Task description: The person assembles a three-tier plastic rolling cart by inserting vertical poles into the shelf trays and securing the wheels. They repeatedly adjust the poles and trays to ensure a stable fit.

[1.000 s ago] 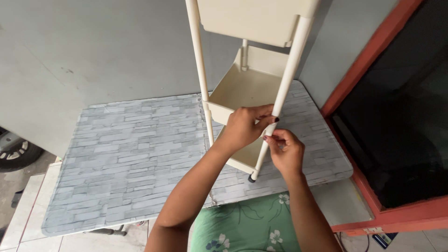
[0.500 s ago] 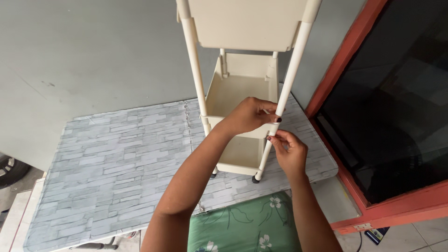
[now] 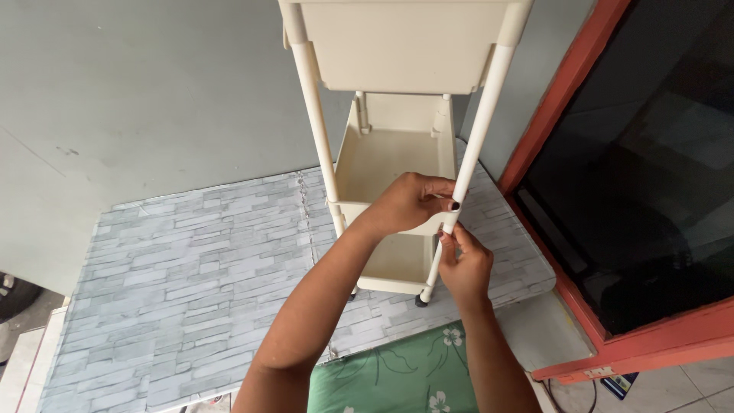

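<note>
On the table (image 3: 191,306), which is covered in a sheet printed like pale grey brick, stands a cream plastic shelf cart (image 3: 397,160) with three tray tiers held between four round posts. Both hands work at the front right post (image 3: 478,145), just where the middle tray (image 3: 390,164) meets it. That post runs nearly upright, leaning a little to the right toward the top, from a small dark foot (image 3: 421,300) on the table up to the top tray (image 3: 401,46).

Coming in from the left, the left hand (image 3: 405,203) is closed around the corner of the middle tray, its fingertips pinched against the post; one nail is painted dark. Directly beneath it, the right hand (image 3: 465,264) is clamped on the lower length of the same post, fingers wrapped and pointing upward. The two hands sit almost touching, stacked along the post's long axis, left above and right below, so the joint between the post sections lies between the two grips. Whether that joint is fully seated cannot be told, as the fingers hide it.

All of the cart looks smooth, matte and rigid: shallow trays with rounded corners, slim tubes for posts. Below the forearms lies green cloth (image 3: 397,378) with white flowers. At the right rises a red-orange frame (image 3: 566,99) around dark glass (image 3: 657,168), and a plain grey wall (image 3: 138,99) stands behind the table.
</note>
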